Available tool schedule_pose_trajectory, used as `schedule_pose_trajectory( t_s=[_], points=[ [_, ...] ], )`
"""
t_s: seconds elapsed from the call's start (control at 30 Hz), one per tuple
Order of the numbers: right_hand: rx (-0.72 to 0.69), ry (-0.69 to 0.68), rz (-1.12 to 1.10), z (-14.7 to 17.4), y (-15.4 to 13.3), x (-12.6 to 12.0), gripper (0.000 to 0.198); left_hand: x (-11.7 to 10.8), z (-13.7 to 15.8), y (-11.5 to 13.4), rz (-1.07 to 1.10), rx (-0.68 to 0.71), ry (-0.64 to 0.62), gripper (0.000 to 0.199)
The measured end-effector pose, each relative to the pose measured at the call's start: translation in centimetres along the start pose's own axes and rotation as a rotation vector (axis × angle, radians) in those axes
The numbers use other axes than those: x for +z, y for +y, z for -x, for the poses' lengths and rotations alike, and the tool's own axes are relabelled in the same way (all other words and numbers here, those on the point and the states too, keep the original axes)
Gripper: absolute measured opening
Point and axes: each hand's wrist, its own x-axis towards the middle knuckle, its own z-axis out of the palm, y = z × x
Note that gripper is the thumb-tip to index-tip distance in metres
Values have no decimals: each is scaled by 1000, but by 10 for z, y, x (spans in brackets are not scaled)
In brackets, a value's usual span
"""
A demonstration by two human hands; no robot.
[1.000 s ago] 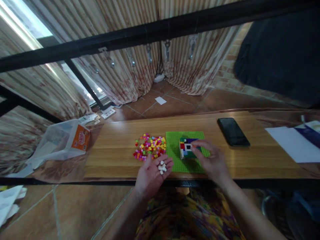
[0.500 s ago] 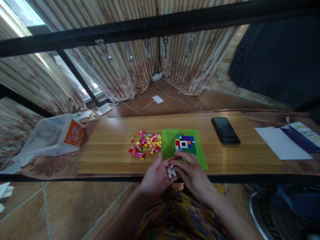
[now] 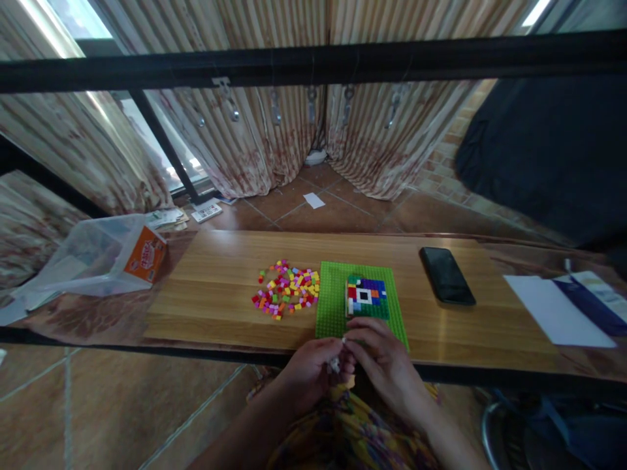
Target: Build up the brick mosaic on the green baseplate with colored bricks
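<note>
Curled fingers of my left hand (image 3: 313, 369) cup several small white toy bricks (image 3: 334, 365) near the table's front edge. My right hand (image 3: 382, 356) meets it there, thumb and fingertips pinched at a tiny white brick beside the left thumb; the fingers partly hide it. Just beyond my hands lies a green baseplate (image 3: 333, 287). On it stands a block of joined bricks (image 3: 367, 297) in blue, green, red and white, with a white square around a dark centre. Loose coloured bricks (image 3: 289, 290) are scattered left of the baseplate.
A black phone (image 3: 447, 275) lies on the wooden table (image 3: 215, 281) to the right, with white paper (image 3: 553, 313) farther right. At the left, a clear plastic box (image 3: 105, 254) with an orange label lies on its side. A dark rail (image 3: 313, 67) crosses beyond the table.
My left hand has gone from an open palm to curled fingers around the white bricks. The right fingertips have come up to a pinch by the left thumb. The view has shifted slightly.
</note>
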Motion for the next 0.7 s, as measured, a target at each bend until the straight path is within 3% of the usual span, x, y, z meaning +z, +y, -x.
schedule_pose_trajectory(
  t_s=[0.5,0.7],
  points=[
    [57,-18,-106,-11,6,-13,19,4,-10,7,-91,59,60,23],
    [50,321,-42,-48,37,-33,21,-5,-11,17,-73,109,197,22]
  ],
)
